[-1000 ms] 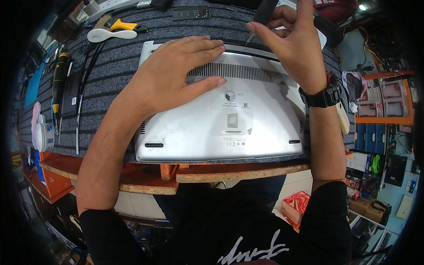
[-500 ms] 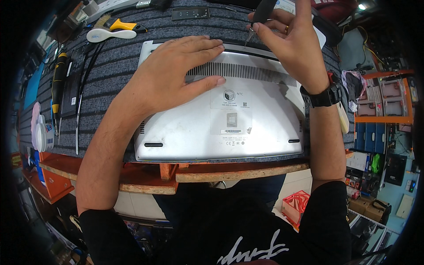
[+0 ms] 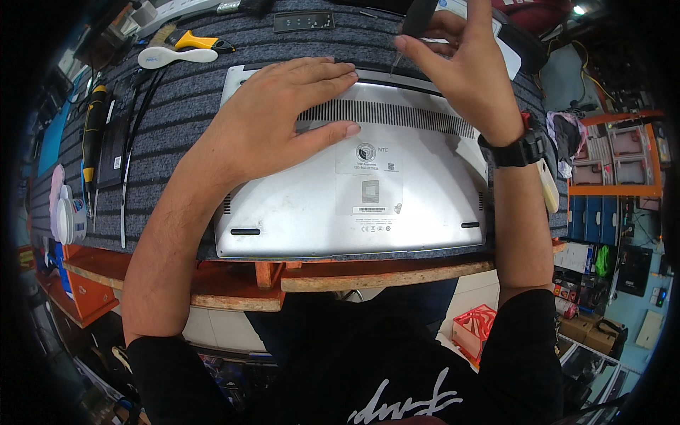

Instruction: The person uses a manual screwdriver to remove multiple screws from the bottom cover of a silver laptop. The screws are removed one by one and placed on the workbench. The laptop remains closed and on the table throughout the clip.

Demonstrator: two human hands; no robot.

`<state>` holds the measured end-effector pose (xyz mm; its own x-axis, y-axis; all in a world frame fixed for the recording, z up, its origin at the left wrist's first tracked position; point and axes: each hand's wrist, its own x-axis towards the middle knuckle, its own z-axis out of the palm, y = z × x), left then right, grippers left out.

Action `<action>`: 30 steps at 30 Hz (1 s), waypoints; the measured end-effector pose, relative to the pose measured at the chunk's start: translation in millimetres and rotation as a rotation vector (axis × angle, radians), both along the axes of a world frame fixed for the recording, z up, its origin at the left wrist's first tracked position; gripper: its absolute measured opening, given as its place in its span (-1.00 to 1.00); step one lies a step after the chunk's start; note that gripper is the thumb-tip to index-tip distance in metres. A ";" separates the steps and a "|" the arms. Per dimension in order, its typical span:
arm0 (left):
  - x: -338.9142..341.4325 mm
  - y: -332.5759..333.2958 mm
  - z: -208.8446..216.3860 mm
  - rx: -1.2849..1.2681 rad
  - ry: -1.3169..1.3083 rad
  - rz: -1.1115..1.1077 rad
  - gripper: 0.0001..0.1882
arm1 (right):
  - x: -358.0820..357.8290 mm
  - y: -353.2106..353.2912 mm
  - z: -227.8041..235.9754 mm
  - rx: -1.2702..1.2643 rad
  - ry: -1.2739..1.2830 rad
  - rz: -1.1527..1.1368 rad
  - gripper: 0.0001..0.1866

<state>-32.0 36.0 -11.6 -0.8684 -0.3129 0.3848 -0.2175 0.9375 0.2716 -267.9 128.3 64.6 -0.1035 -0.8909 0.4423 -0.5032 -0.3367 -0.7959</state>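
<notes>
So there's a silver laptop point(image 3: 425, 177) lying underside up in the middle of the frame, on a dark grey ribbed mat point(image 3: 177, 99). Left hand point(image 3: 294, 106) is flat, palm down on its upper left part, thumb out to the side and not gripping anything. Right hand point(image 3: 464, 67), upper right of centre, has its thumb and fingers curled round a dark-handled screwdriver point(image 3: 419, 18), whose tip is down at the strip along the laptop's top edge. Label-wise, there's a sticker with a round emblem point(image 3: 365, 153) near the centre, short lettering next to it and a small square code point(image 3: 390, 167) to its lower right. Just below is a greyish rectangular sticker point(image 3: 369, 191) with a barcode strip point(image 3: 371, 210) under it, then tiny print and a row of little symbols point(image 3: 375, 229), mostly too small to make out. Far left, a dark flat part point(image 3: 113, 152) carries a small white code label, and a white tub point(image 3: 69, 219) has blue printing. Bottom centre, the black shirt point(image 3: 319, 354) has big white script.
</notes>
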 end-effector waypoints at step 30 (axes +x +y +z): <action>0.8 1.5 2.4 0.010 -0.004 0.010 -0.40 | -6.2 -6.3 -9.9 0.030 0.042 -0.023 -0.01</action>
